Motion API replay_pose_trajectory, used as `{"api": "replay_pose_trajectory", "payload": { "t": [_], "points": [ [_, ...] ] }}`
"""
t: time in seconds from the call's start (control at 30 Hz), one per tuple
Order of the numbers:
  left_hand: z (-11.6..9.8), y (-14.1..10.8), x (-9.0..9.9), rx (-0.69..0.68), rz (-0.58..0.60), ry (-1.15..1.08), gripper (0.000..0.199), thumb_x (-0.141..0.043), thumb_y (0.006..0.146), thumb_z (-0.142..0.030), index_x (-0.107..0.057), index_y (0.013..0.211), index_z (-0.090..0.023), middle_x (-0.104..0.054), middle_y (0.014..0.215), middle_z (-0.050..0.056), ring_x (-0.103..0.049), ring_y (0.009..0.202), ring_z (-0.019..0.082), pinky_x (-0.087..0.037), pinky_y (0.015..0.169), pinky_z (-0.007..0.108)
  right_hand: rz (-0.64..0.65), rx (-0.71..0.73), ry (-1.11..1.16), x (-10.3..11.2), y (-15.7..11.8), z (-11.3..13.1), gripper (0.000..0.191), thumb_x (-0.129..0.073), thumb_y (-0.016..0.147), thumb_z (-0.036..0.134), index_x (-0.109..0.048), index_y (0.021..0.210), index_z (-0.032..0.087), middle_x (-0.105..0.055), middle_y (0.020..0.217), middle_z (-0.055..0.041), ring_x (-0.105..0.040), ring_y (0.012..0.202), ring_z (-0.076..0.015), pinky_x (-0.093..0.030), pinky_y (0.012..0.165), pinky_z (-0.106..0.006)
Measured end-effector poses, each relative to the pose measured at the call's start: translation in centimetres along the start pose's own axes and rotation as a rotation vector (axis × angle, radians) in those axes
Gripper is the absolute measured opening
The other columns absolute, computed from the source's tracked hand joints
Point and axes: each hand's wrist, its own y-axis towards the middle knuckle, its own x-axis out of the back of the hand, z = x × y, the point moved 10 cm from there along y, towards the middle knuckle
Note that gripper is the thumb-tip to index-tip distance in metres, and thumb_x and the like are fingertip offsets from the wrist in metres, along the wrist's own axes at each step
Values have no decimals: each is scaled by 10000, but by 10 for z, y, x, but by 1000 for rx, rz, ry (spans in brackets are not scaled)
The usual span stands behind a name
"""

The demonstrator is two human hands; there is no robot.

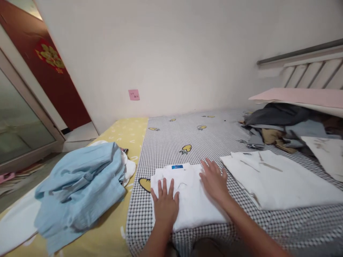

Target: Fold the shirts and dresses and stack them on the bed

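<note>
A folded white shirt [191, 210] with a blue collar label lies on the checked bedsheet [171, 142] in front of me. My left hand [165, 203] rests flat on its left half, fingers spread. Across the shirt's upper right edge lies my right hand [214, 178], its fingers also apart and pointing up and left. Neither hand grips anything. To the right of it, a second folded white garment [276, 182] lies flat on the same sheet, apart from the first.
A crumpled light-blue shirt [85, 192] lies over white cloth on the yellow bedding [128, 132] at left. At the far right, a heap of dark and tan clothes [278, 121] sits under a pink board-like sheet [300, 95], near a metal headboard [311, 73]. A wall [171, 53] stands behind.
</note>
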Motion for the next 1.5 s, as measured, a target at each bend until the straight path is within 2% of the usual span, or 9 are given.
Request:
{"api": "replay_pose_trajectory", "payload": {
  "t": [0.1,0.23,0.33,0.63,0.83,1.03,1.13,1.3,1.5],
  "points": [
    [-2,1,3,2,37,12,535,-442,977,-404,-335,1499,-368,-361,1593,71,-307,1489,334,-194,1178,700,-136,216,6,14,-50,36,560,-318,1013,415,-300,1561,298,-340,1626,-43,-181,1526,-300,-115,1188,-641],
    [-3,4,3,17,111,44,531,-421,980,-371,-340,1503,-344,-341,1597,85,-286,1494,349,-195,1168,713,72,254,37,-38,-86,29,597,-321,1003,525,-340,1551,288,-392,1592,-40,-264,1499,-334,-161,1179,-662],
    [-2,6,2,31,151,29,532,-402,984,-388,-331,1510,-343,-328,1604,81,-271,1499,350,-213,1164,712,157,209,53,-62,-89,11,622,-284,1003,556,-290,1567,293,-324,1620,-13,-220,1518,-323,-161,1193,-647],
    [2,9,-7,65,154,-48,528,-402,977,-389,-375,1503,-356,-329,1611,79,-244,1510,343,-141,1185,699,117,218,50,-65,-85,10,569,-294,1002,568,-319,1541,389,-341,1612,34,-238,1514,-310,-182,1197,-633],
    [33,18,-8,285,135,-775,455,-647,808,-347,-676,1255,-266,-508,1510,104,-294,1494,339,5,1218,634,152,192,39,-61,-81,12,571,-257,1012,572,-350,1534,360,-346,1616,20,-224,1519,-292,-153,1199,-628],
    [110,-47,18,553,-25,-1077,535,-199,979,-421,-552,1288,-165,-661,1303,161,-706,1077,209,-552,955,413,245,136,-33,-61,-79,14,561,-228,1022,534,-339,1541,350,-329,1629,17,-199,1526,-274,-149,1198,-606],
    [125,-88,20,636,-46,-1144,475,-316,933,-461,-583,1174,-151,-702,1145,139,-742,837,197,-583,846,398,289,117,-58,-66,-79,11,554,-215,1022,518,-312,1548,372,-318,1636,22,-190,1528,-264,-145,1197,-611],
    [109,-123,10,677,-41,-1164,253,-640,745,-398,-657,873,-180,-679,875,54,-675,748,196,-560,754,356,351,87,-64,-76,-77,5,576,-191,1012,520,-267,1563,370,-261,1657,38,-154,1537,-264,-127,1206,-614],
    [94,-142,2,748,-78,-1199,390,-660,711,-215,-572,1090,-189,-577,866,-11,-569,670,122,-500,686,274,381,86,-39,-83,-77,0,608,-163,992,529,-264,1568,362,-233,1664,51,-139,1541,-275,-123,1207,-619]
  ]
}}
